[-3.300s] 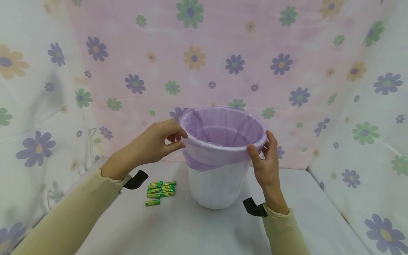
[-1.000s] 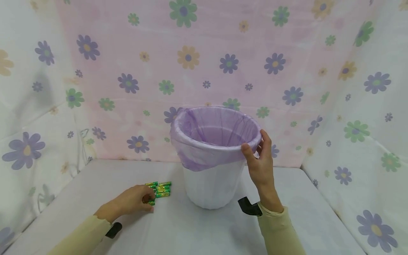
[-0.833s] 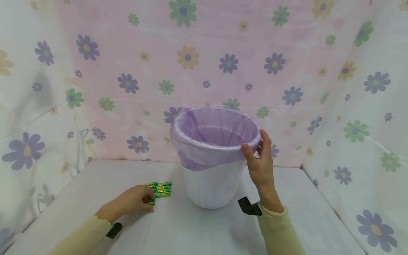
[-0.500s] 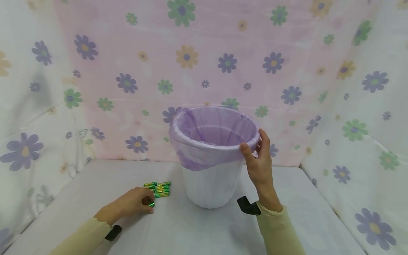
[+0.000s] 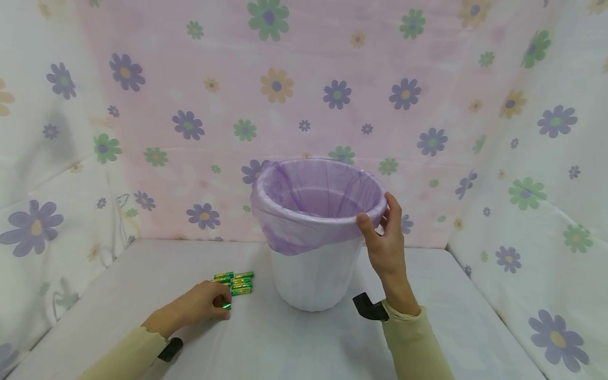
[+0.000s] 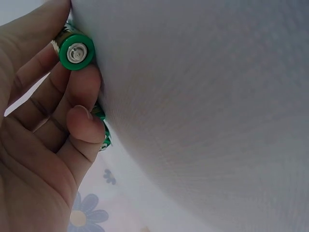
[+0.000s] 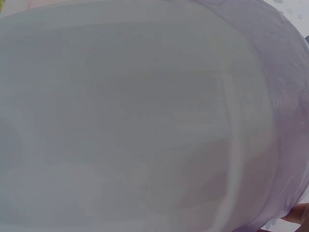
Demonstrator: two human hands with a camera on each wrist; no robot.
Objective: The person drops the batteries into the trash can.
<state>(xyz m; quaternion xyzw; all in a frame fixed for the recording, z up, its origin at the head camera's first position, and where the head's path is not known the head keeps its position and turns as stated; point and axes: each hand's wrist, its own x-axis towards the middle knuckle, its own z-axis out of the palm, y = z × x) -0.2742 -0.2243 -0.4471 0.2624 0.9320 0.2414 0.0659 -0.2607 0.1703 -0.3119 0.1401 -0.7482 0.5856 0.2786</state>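
Note:
My left hand (image 5: 197,304) is low over the white table, at the near edge of a cluster of green-and-gold batteries (image 5: 241,285). Between its thumb and fingers it pinches one battery (image 6: 76,52), whose green end and silver terminal face the left wrist camera. That battery still appears to lie at the tabletop. The right hand (image 5: 388,248) grips the right rim of a white trash bin (image 5: 313,279), thumb in front and fingers round the outer side. A thin purple trash bag (image 5: 294,237) lines the bin and folds down over its rim. The right wrist view mostly shows the bin wall (image 7: 120,116).
The bin stands upright on the white-covered table (image 5: 266,348), right of the batteries. Flower-printed cloth (image 5: 304,95) surrounds the table at the back and both sides. A black mount (image 5: 370,307) sits at each wrist.
The left hand has left the bin's left rim, come down to the batteries and taken hold of the nearest one, drawing it slightly away from the others. The right hand keeps its grip.

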